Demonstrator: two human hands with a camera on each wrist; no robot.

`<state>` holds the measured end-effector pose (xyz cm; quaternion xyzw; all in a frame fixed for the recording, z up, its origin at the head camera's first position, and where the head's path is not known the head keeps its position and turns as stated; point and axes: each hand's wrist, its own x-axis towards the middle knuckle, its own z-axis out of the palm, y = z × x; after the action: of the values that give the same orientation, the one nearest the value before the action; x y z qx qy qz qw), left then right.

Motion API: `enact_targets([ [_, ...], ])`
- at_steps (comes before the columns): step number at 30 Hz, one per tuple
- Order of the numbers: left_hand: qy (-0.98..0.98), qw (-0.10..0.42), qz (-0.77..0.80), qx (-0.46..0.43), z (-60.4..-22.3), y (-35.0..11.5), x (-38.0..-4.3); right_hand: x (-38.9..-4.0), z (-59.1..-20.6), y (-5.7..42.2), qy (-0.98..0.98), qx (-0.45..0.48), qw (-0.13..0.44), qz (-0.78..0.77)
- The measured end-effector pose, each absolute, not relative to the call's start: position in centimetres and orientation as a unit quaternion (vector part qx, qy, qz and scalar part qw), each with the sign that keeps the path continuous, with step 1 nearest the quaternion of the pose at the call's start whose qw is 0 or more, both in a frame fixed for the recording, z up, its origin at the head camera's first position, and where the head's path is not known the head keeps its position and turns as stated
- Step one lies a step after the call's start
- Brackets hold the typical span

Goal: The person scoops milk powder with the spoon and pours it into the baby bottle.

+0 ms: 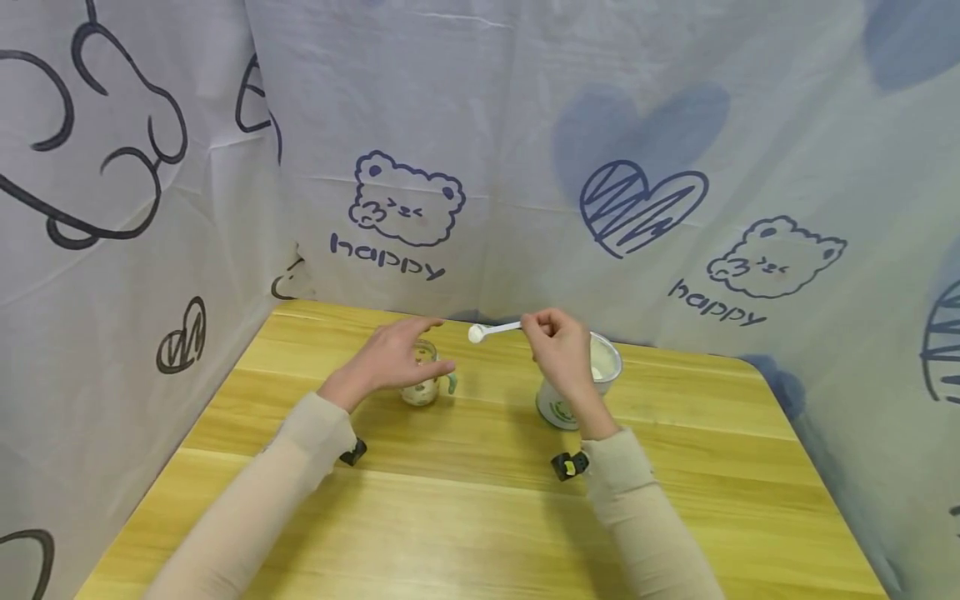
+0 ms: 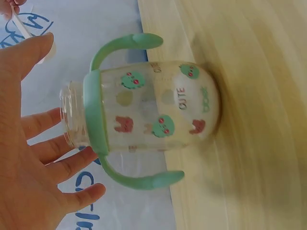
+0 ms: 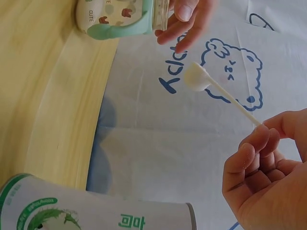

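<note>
My right hand [image 1: 561,348] pinches the end of a white measuring scoop's handle, holding the scoop [image 1: 477,334] level in the air with white powder in its bowl. A clear baby bottle [image 2: 148,108] with green handles, a green collar and printed cartoon faces stands upright on the table, its neck without a lid. White powder lies at its bottom. My left hand [image 2: 38,163] is beside the bottle's neck, fingers spread and thumb apart. Behind my right hand stands an open milk powder can [image 1: 551,410], white with green print; powder shows inside it.
The wooden table [image 1: 465,517] meets a white cloth [image 1: 510,267] with blue drawings at the back and sides. A small black device [image 1: 570,467] sits at my right wrist, another [image 1: 354,452] at the left.
</note>
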<state>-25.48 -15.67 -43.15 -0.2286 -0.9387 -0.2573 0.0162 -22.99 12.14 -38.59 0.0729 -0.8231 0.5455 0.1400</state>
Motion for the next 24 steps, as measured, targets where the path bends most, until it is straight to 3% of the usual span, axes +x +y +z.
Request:
enact_targets([
  [24,-0.944,0.015,-0.264,-0.197,-44.5,-18.2,-24.5,-22.7,-39.3,9.8,-0.825,0.083,0.112,0.547],
])
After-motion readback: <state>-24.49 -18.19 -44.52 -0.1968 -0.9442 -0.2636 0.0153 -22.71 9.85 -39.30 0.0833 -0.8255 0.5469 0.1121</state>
